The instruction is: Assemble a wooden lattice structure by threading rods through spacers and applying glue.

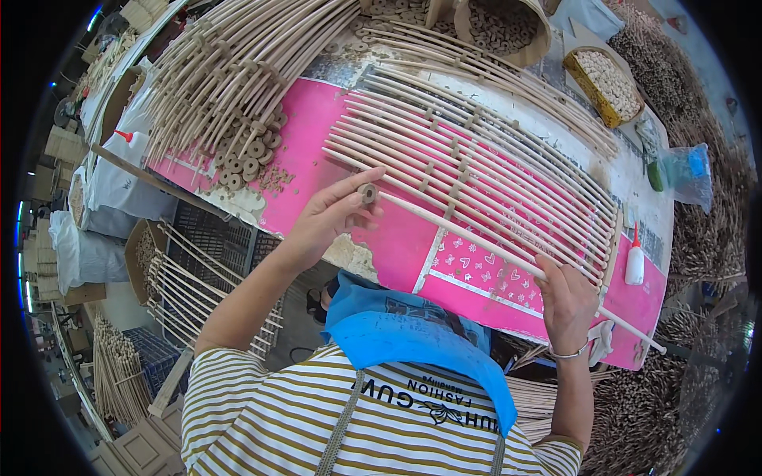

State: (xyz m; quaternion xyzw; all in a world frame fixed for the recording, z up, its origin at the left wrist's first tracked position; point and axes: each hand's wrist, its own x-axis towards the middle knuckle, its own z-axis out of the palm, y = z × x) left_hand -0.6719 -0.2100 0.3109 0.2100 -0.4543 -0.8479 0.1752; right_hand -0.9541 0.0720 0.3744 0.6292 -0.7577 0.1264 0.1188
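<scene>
A long pale wooden rod (464,236) slants across the near side of the table. My right hand (568,301) is closed around it toward its right end, which sticks out past the hand. At the rod's left end, my left hand (329,214) pinches a small brown wooden ring (367,193) with a hole in it, between thumb and fingers. Whether the ring touches the rod end, I cannot tell. Just beyond the held rod lies a row of several similar rods (508,178), with small brown rings on them around the middle.
Bundled rods (238,59) lie at the far left, beside a heap of loose rings (246,159). A tub of rings (508,32) and a yellow box of pale pieces (603,83) stand at the back. A white glue bottle (635,263) stands at right on the pink table covering (305,127).
</scene>
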